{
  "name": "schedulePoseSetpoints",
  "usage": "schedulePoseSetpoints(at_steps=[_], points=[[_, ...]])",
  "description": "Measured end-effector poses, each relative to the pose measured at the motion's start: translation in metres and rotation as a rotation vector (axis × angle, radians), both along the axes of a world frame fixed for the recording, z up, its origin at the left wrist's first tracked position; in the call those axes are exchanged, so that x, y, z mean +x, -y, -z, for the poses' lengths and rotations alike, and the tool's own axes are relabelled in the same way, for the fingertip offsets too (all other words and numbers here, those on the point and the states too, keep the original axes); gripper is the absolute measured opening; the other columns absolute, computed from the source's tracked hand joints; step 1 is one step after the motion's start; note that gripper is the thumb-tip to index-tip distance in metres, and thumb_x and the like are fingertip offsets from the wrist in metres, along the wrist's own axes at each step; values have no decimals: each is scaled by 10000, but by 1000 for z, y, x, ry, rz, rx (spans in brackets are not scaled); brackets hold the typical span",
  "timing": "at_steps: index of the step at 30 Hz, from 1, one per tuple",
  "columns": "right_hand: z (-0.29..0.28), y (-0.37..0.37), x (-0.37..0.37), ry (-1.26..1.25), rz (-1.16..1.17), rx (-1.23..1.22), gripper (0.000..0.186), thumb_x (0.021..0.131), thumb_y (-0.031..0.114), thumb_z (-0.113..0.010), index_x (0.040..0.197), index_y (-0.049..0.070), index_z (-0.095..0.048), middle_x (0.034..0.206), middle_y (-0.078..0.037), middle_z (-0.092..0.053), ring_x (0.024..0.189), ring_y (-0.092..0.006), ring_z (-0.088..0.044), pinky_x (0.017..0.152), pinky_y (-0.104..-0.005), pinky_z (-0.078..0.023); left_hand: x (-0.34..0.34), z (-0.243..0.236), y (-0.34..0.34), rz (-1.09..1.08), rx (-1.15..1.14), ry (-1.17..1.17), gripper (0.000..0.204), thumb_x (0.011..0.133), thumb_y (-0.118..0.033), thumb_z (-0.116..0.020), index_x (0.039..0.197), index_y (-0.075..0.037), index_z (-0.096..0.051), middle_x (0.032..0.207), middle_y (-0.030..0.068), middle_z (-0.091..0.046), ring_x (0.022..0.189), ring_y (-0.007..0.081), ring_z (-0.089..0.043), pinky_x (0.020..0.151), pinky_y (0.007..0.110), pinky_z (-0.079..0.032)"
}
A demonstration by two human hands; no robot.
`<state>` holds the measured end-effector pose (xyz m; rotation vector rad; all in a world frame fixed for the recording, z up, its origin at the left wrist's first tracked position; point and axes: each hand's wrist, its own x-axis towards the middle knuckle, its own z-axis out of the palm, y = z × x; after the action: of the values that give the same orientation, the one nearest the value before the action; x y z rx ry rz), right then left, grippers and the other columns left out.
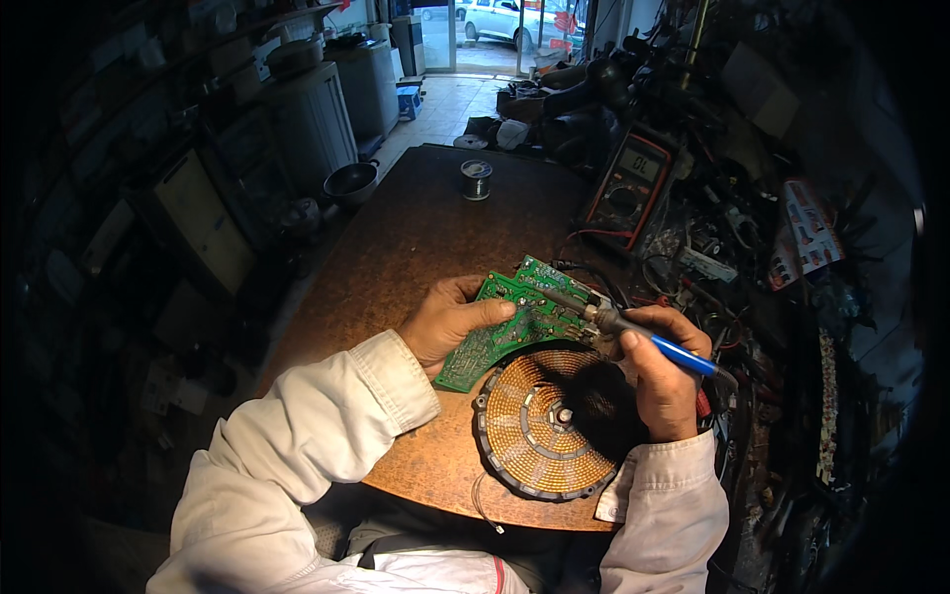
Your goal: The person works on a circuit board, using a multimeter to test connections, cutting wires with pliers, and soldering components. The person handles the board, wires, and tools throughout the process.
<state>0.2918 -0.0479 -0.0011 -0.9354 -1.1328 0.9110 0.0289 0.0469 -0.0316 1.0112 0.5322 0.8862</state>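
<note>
A green circuit board is tilted up above the wooden table, its soldered side toward me. My left hand grips its left edge, thumb laid across the face. In my right hand is a soldering iron with a blue handle, held like a pen. Its tip points left and reaches the board's upper part; whether it touches a joint is too small to tell. Below the board lies a round induction coil wound in copper-coloured wire, partly in the shadow of my right hand. A thin lead runs from it to the table's front edge.
A solder spool stands at the table's far end. A multimeter with a red-edged case leans at the right, before a dense heap of cables and parts. Beyond the table's left edge, a black pan sits near cabinets.
</note>
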Motion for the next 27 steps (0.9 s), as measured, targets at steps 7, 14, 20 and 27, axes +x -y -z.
schedulePoseSetpoints(at_steps=[7,14,20,27], points=[[-6,-5,3,-331,156,111,403,971,286,-743,1199,-35,-661,948,-145,-731,663,-183,-691,608,-305,-588,8,-25,19,-144,632,-346,271,887,-57,-789,1146,10,-749,1063,102,-755,910,142,-705,839,286,-569],[-14,16,-21,-26,366,188,399,988,235,-725,1298,-7,-657,900,-61,-701,667,-108,-666,572,-246,-575,9,-24,43,-153,839,-207,304,855,-19,-808,1150,8,-743,1176,150,-713,1063,189,-688,933,315,-552],[5,67,-38,313,512,392,424,906,-30,-727,1317,-61,-627,1146,-125,-693,983,-179,-673,896,-292,-548,-10,-42,82,-269,1700,-527,331,665,-36,-836,983,7,-751,1056,146,-733,950,316,-720,785,391,-599],[23,119,-84,543,560,449,551,823,10,-811,1334,-40,-610,1074,-138,-671,919,-206,-684,824,-313,-562,-30,-12,119,-304,1956,-644,274,732,-151,-714,979,-42,-756,1087,96,-731,997,252,-707,824,373,-599]])
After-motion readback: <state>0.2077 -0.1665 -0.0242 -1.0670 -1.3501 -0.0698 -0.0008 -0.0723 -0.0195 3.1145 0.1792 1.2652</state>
